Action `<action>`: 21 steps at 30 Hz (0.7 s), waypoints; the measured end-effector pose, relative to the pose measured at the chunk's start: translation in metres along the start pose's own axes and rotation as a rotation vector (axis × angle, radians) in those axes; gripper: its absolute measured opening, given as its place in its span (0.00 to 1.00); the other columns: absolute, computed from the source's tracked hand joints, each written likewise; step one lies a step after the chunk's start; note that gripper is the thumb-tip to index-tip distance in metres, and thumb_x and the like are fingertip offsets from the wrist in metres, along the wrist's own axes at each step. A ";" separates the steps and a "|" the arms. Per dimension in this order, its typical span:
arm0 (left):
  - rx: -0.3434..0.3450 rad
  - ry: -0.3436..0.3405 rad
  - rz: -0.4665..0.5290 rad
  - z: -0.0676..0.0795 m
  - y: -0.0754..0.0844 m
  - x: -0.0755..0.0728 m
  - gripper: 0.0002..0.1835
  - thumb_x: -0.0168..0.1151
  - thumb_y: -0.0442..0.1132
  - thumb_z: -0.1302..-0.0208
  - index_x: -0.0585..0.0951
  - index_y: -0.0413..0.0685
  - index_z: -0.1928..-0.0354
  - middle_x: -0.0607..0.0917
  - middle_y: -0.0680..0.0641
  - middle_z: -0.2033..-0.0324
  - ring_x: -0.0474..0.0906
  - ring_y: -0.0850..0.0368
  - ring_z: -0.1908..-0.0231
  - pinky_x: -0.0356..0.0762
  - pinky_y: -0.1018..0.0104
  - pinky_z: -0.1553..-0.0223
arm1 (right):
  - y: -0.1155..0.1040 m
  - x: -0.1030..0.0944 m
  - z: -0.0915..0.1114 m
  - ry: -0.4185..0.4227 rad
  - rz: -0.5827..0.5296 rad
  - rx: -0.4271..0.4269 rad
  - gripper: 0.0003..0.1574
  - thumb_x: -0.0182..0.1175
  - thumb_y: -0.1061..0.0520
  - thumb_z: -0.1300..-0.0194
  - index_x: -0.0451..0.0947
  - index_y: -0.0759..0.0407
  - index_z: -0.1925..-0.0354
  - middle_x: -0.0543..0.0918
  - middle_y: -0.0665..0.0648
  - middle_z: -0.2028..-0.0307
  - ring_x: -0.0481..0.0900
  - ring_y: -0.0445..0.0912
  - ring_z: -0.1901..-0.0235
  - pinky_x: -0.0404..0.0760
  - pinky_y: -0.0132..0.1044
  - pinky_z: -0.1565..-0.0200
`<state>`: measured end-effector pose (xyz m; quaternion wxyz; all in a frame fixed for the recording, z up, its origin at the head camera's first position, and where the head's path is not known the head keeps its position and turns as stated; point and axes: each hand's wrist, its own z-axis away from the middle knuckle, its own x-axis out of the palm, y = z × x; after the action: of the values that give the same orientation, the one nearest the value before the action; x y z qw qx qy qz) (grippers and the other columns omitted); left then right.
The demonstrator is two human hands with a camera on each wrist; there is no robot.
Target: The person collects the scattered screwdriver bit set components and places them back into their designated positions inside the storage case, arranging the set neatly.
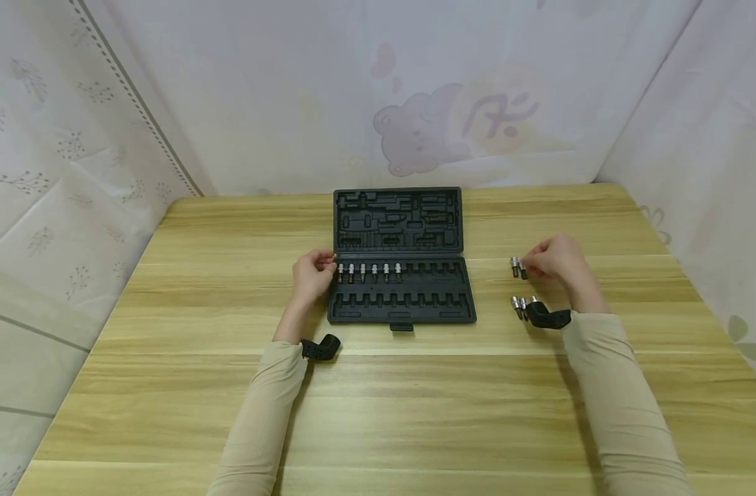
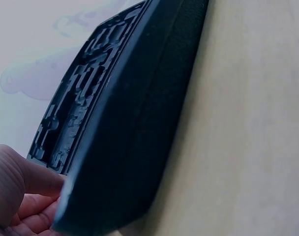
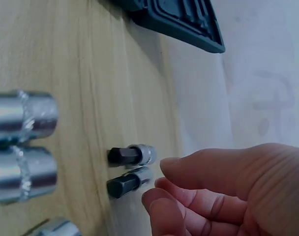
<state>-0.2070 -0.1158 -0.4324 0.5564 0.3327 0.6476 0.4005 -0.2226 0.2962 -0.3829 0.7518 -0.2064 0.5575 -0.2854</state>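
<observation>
A black plastic socket case point(image 1: 402, 317) lies unfolded on the table, with several bit sockets point(image 1: 374, 273) standing in the left part of its upper row. My left hand point(image 1: 312, 275) holds the case's left edge, thumb on the rim; in the left wrist view the fingers point(image 2: 39, 216) are partly hidden behind the case corner. To the right of the case, two chrome bit sockets with dark tips point(image 3: 132, 155) lie side by side. My right hand point(image 1: 554, 258) is beside this pair, its thumb and fingers bent with a gap between them, nothing visibly held.
Nearer the front, a second group of bit sockets point(image 1: 519, 307) lies partly behind the right wrist camera point(image 1: 548, 317). The case lid point(image 1: 398, 220), with moulded recesses, lies toward the back of the wooden table point(image 1: 415, 413). Printed cloth point(image 1: 278, 103) hangs behind and at both sides.
</observation>
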 end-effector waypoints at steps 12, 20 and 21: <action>-0.011 -0.006 0.012 0.000 -0.002 0.000 0.12 0.58 0.26 0.41 0.80 0.30 0.54 0.83 0.35 0.60 0.79 0.43 0.60 0.77 0.56 0.55 | 0.005 0.002 -0.004 -0.028 -0.054 0.110 0.15 0.61 0.61 0.43 0.78 0.76 0.66 0.78 0.52 0.84 0.74 0.41 0.82 0.77 0.33 0.77; -0.015 -0.012 0.010 0.000 -0.002 0.000 0.12 0.58 0.26 0.41 0.80 0.30 0.54 0.83 0.35 0.60 0.79 0.43 0.60 0.77 0.57 0.57 | 0.006 0.002 -0.008 -0.043 -0.035 0.155 0.14 0.63 0.58 0.43 0.79 0.72 0.72 0.77 0.50 0.87 0.74 0.40 0.85 0.75 0.32 0.80; -0.012 -0.012 0.007 0.000 -0.002 0.000 0.12 0.58 0.26 0.41 0.80 0.31 0.54 0.83 0.35 0.60 0.79 0.44 0.60 0.77 0.57 0.57 | 0.007 0.002 -0.008 -0.047 -0.037 0.163 0.14 0.63 0.57 0.43 0.79 0.71 0.73 0.78 0.50 0.87 0.74 0.40 0.85 0.75 0.32 0.80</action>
<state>-0.2072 -0.1170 -0.4338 0.5610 0.3339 0.6405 0.4044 -0.2289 0.3002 -0.3912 0.7736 -0.1614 0.5108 -0.3385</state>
